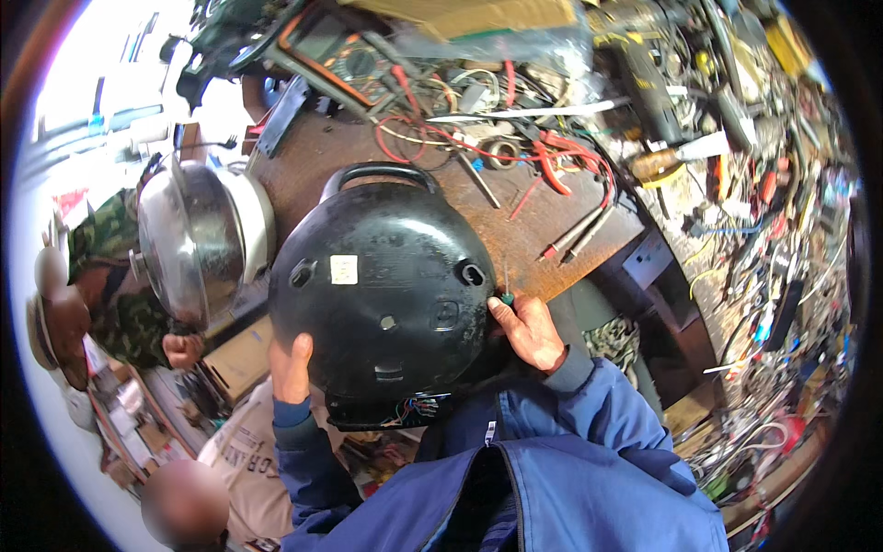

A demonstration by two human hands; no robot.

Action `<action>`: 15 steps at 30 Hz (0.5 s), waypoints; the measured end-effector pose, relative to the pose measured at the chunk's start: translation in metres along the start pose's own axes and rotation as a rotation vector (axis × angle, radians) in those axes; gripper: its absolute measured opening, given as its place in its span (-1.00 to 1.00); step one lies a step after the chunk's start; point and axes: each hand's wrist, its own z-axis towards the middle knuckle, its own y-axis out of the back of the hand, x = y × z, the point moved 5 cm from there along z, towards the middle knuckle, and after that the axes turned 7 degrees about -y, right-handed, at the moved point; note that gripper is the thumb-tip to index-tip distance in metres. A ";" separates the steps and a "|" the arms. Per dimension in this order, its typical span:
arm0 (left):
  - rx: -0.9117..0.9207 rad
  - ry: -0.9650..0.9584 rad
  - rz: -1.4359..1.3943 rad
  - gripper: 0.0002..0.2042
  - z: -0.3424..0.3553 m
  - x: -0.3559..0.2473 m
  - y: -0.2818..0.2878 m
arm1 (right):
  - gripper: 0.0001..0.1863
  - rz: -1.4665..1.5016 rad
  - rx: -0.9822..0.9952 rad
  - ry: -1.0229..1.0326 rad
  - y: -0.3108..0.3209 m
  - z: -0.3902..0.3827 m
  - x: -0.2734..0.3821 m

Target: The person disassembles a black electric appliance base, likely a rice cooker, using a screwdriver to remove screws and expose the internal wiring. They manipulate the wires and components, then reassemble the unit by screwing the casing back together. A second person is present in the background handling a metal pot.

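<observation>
A round black appliance (386,239) lies bottom up before me, with a small pale label, two dark recesses and a curved handle at its far side. At its near edge is a black section (363,411) with exposed thin coloured wires. My left hand (290,363) grips the appliance's left side, thumb on the underside. My right hand (532,336) is at the right rim, closed on a small green-handled screwdriver (507,300) whose thin shaft points up beside the rim.
A brown worktable (561,230) holds a multimeter (354,69), probe leads (575,235) and red-handled pliers (552,161). A steel lidded pot (189,239) sits left. People (110,317) are at the left and lower left. Dense tools and cables (763,276) cover the right.
</observation>
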 end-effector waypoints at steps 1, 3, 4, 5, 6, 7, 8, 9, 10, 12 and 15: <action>0.001 0.025 0.004 -0.29 -0.002 0.002 0.003 | -0.65 -0.028 -0.018 0.021 0.006 -0.004 0.010; -0.034 0.044 -0.030 -0.15 -0.009 0.024 0.018 | -0.67 -0.033 -0.009 -0.022 0.018 -0.015 0.023; -0.041 0.059 -0.036 -0.15 -0.010 0.020 0.018 | -0.67 -0.053 -0.062 0.007 0.028 -0.020 0.029; -0.052 0.073 -0.049 -0.15 -0.010 0.017 0.018 | -0.66 -0.081 -0.115 0.036 0.039 -0.027 0.034; -0.064 0.089 -0.060 -0.15 -0.011 0.014 0.018 | -0.65 -0.110 -0.167 0.062 0.050 -0.034 0.039; -0.078 0.122 -0.023 -0.15 -0.013 0.013 0.022 | -0.62 -0.194 -0.187 0.071 0.063 -0.042 0.044; -0.096 0.124 -0.017 -0.20 -0.014 0.005 0.018 | -0.61 -0.213 -0.187 0.079 0.071 -0.047 0.043; -0.116 0.127 -0.011 -0.24 -0.017 -0.008 0.012 | -0.61 -0.237 -0.227 0.127 0.079 -0.054 0.046; -0.135 0.126 -0.009 -0.28 -0.018 -0.017 0.007 | -0.60 -0.263 -0.270 0.179 0.087 -0.060 0.051; -0.132 0.117 0.090 -0.26 -0.018 -0.028 0.008 | -0.67 -0.270 -0.320 0.278 0.098 -0.070 0.065; -0.094 0.106 0.155 -0.23 -0.015 -0.040 0.008 | -0.77 -0.203 -0.347 0.439 0.113 -0.080 0.083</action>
